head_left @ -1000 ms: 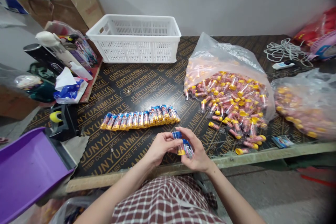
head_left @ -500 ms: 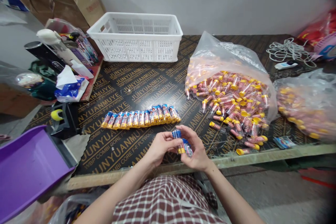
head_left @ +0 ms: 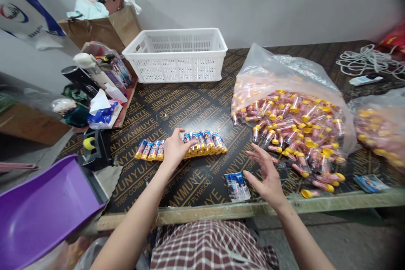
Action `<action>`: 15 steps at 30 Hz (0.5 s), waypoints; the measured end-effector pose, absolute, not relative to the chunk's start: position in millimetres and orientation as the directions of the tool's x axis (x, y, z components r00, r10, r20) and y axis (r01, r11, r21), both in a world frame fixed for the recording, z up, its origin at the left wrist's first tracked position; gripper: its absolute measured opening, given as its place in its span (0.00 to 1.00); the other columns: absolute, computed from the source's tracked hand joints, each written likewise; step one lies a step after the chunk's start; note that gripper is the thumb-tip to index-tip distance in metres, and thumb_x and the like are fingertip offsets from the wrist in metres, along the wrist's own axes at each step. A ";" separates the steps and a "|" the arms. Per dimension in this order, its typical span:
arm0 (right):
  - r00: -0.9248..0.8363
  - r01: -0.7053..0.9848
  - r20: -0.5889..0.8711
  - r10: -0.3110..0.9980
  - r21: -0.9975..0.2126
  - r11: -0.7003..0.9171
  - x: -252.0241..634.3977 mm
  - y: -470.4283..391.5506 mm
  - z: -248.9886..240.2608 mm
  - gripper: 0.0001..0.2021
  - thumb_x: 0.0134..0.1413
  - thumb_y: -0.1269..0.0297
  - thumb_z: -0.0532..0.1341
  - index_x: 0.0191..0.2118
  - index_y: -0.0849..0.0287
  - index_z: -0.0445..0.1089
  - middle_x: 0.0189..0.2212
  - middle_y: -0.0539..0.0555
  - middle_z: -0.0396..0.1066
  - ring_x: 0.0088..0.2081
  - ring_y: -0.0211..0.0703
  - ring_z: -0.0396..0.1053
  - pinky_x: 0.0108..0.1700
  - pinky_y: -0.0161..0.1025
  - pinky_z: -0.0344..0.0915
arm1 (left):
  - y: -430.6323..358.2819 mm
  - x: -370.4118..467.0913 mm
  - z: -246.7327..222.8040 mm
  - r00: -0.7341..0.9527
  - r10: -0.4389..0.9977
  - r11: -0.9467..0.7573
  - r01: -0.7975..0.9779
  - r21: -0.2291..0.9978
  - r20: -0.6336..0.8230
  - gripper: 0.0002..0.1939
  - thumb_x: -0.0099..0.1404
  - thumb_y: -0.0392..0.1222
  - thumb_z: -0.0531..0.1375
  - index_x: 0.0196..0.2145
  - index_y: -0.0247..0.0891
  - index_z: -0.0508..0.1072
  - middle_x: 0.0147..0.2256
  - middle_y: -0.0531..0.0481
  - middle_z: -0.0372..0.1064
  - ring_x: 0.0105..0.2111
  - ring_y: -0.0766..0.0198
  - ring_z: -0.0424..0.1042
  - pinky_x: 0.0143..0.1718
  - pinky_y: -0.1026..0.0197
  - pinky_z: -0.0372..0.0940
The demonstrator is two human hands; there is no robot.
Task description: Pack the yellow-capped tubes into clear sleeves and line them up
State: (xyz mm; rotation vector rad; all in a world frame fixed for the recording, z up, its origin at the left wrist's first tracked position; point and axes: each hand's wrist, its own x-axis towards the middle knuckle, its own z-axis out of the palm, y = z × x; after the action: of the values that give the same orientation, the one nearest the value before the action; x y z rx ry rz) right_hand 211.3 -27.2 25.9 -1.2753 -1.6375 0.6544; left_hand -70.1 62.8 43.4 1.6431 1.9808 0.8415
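Note:
My left hand (head_left: 174, 147) reaches over the row of small blue-and-yellow labelled tubes (head_left: 207, 141). Its thumb and forefinger close round a tube at the row's back edge, mostly hidden by the hand. To the right, my right hand (head_left: 266, 177) is raised off the table with nothing in it, fingers spread. Just left of that hand lies a small stack of blue-and-clear label sleeves (head_left: 237, 187) near the front edge. Beyond it, many unlabelled pink tubes with yellow caps (head_left: 294, 122) spill from a clear plastic bag (head_left: 262, 61).
A white plastic basket (head_left: 182, 67) stands at the back. On the left are a tape dispenser (head_left: 95, 147), a purple dustpan (head_left: 50, 211) and bottles (head_left: 91, 67). At the right lie a second bag of tubes (head_left: 379, 122), a blue packet (head_left: 371, 183) and a coiled cable (head_left: 363, 61).
My hands have parted. The left carried a tube forward and left to the row; the right let go of the label sleeves, now on the table, and moved right. The view shifted slightly left.

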 end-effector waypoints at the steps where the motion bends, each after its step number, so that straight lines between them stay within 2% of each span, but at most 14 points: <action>1: -0.036 0.479 0.346 0.937 -0.818 0.320 213.9 -27.2 26.7 0.32 0.51 0.63 0.61 0.61 0.51 0.52 0.59 0.58 0.56 0.54 0.50 0.63 0.55 0.51 0.62 | 64.9 -69.7 43.1 -0.182 0.982 0.111 0.769 0.629 0.050 0.27 0.48 0.56 0.66 0.43 0.40 0.70 0.20 0.55 0.66 0.25 0.60 0.68 0.27 0.63 0.55; 3: -0.030 0.562 0.353 0.935 -0.768 0.308 222.2 -26.1 25.6 0.29 0.51 0.62 0.61 0.59 0.51 0.56 0.59 0.57 0.56 0.56 0.51 0.60 0.55 0.52 0.62 | 64.8 -65.7 44.9 -0.157 0.985 0.097 0.841 0.533 0.068 0.28 0.52 0.58 0.63 0.45 0.39 0.69 0.21 0.53 0.67 0.26 0.58 0.69 0.28 0.62 0.55; 5: 0.017 0.656 0.360 0.933 -0.708 0.261 236.2 -23.0 18.5 0.25 0.52 0.60 0.61 0.57 0.51 0.60 0.57 0.57 0.58 0.58 0.52 0.58 0.55 0.52 0.61 | 58.6 -57.1 47.6 -0.160 0.979 0.076 0.864 0.498 0.128 0.26 0.55 0.59 0.60 0.45 0.38 0.70 0.22 0.52 0.67 0.26 0.58 0.69 0.28 0.62 0.56; 8: 0.097 0.778 0.391 0.915 -0.603 0.175 264.4 -15.0 -2.5 0.21 0.53 0.58 0.59 0.53 0.54 0.64 0.53 0.58 0.63 0.55 0.52 0.60 0.54 0.52 0.60 | 38.5 -32.5 44.0 -0.098 0.980 -0.021 0.816 0.577 0.174 0.17 0.61 0.55 0.56 0.37 0.38 0.73 0.23 0.51 0.68 0.25 0.62 0.68 0.29 0.63 0.56; 10: 0.100 0.863 0.381 0.919 -0.492 0.110 281.6 -9.0 -18.0 0.19 0.53 0.58 0.58 0.51 0.57 0.66 0.48 0.59 0.68 0.51 0.52 0.64 0.52 0.51 0.61 | 21.7 -9.9 32.5 0.099 0.990 -0.140 0.743 0.654 0.099 0.13 0.62 0.49 0.56 0.30 0.38 0.74 0.25 0.51 0.70 0.27 0.64 0.68 0.31 0.64 0.57; 12: 0.093 0.928 0.340 0.936 -0.369 0.042 293.2 -4.6 -29.6 0.18 0.54 0.60 0.57 0.50 0.59 0.67 0.45 0.60 0.70 0.46 0.53 0.65 0.49 0.51 0.61 | 6.8 12.5 15.7 0.317 0.948 -0.223 0.690 0.688 -0.012 0.09 0.60 0.47 0.60 0.31 0.39 0.74 0.29 0.50 0.72 0.30 0.63 0.69 0.32 0.64 0.58; 15: 0.092 0.964 0.300 0.949 -0.266 -0.009 300.1 -3.1 -36.5 0.16 0.54 0.64 0.56 0.49 0.60 0.68 0.41 0.60 0.71 0.44 0.54 0.64 0.44 0.50 0.60 | -5.7 35.4 -7.2 0.408 0.904 -0.229 0.717 0.658 -0.129 0.08 0.55 0.44 0.64 0.31 0.39 0.74 0.31 0.49 0.71 0.33 0.60 0.70 0.32 0.62 0.57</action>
State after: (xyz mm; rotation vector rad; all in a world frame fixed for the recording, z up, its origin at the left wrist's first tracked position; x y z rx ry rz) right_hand 300.1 -3.1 -36.5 -1.9808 -1.8784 -0.0492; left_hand 35.4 -5.7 -7.2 2.0165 1.3737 0.3698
